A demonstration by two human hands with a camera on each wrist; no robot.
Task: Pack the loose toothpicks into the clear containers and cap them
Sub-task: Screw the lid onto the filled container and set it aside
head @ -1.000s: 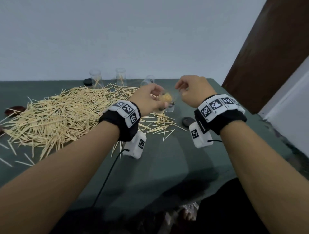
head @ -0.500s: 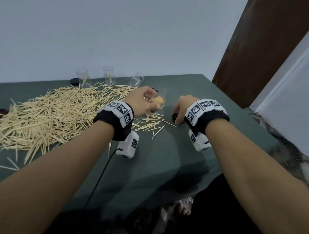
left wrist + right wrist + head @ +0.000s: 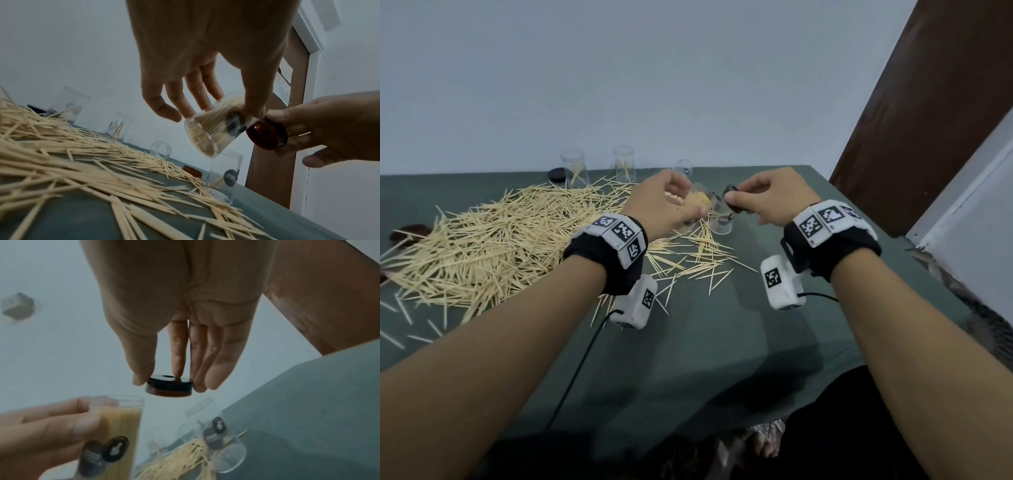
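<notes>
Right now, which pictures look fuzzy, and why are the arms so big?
Right wrist view: the jar and cap are smeared soft. Left wrist view: near toothpicks blur. Head view is sharpest, but its wide lens swells the forearms near the edges.

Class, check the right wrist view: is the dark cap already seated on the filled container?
No: the dark cap, pinched by the right hand, sits apart from the filled container.

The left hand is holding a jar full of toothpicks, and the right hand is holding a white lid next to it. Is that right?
Almost. The lid is not white: it is dark, black on top and reddish-brown at the side, as the right wrist view shows. The rest holds: the left hand grips a clear jar packed with toothpicks, and the right hand pinches the lid in its fingers beside the jar's open mouth.
</notes>
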